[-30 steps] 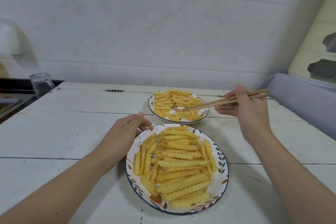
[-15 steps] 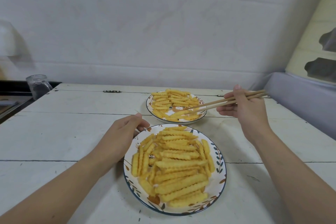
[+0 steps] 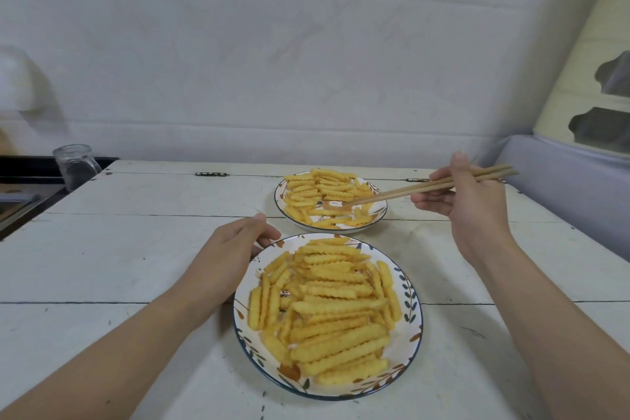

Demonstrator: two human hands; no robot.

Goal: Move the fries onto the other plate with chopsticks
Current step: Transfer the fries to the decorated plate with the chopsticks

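Two leaf-patterned plates hold crinkle-cut fries. The near plate (image 3: pixel 410 314) carries a big heap of fries (image 3: pixel 327 310). The far plate (image 3: pixel 380 213) carries a thinner layer of fries (image 3: pixel 317 189) with a bare patch in its middle. My right hand (image 3: pixel 467 204) grips a pair of wooden chopsticks (image 3: pixel 422 187); their tips reach down to the bare patch of the far plate, and I cannot tell if they pinch a fry. My left hand (image 3: pixel 231 262) holds the near plate's left rim, fingers curled over its edge.
A white plank table (image 3: pixel 136 249) bears both plates. A glass jar (image 3: pixel 73 165) stands at its far left corner, beside a dark counter (image 3: pixel 20 187). A grey padded edge (image 3: pixel 572 187) runs along the right. A white wall rises behind.
The chopstick tips have shifted slightly over the far plate's middle. My right hand has risen a little. My left hand stays on the near plate's rim.
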